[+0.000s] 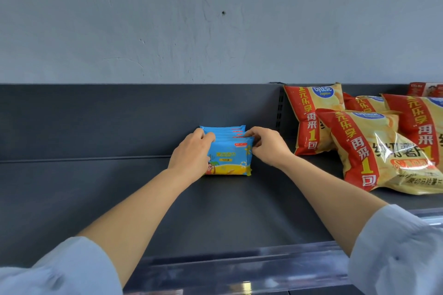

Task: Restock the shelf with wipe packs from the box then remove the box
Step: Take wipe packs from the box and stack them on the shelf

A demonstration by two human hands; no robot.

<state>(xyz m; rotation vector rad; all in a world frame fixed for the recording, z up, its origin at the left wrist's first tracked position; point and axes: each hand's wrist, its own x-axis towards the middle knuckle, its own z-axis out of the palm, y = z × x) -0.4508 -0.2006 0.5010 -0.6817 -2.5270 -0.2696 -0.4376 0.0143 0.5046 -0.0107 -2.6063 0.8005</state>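
The row of wipe packs [230, 158] is clasped from both sides: the left grip [189, 155] is wrapped over its upper corner on the side away from the slotted post [278, 112], with the fingers curled across the pack tops, and the right grip [268, 145] is closed on the upper corner on the side nearer the post, where the edge of the front pack is pinched between curled fingers and thumb. The packs, blue above and yellow below, are stood upright one behind another on the dark shelf [96, 199], just left of the post and close to the back panel [119, 115] that runs leftward from it; the printed face of the front pack is turned toward the camera. To the right of the post, red and yellow chip bags [374, 151] are piled on the same shelf, some leaned and overlapped, and farther right of the post a red carton [424, 88] is partly seen at the frame edge. Above the post a grey wall [167, 19] is seen. Below and in front of the post, the shelf edge is capped by a clear plastic rail [239, 258]. Both forearms are bare, with pale blue sleeves [60, 268] pushed back toward the elbows.
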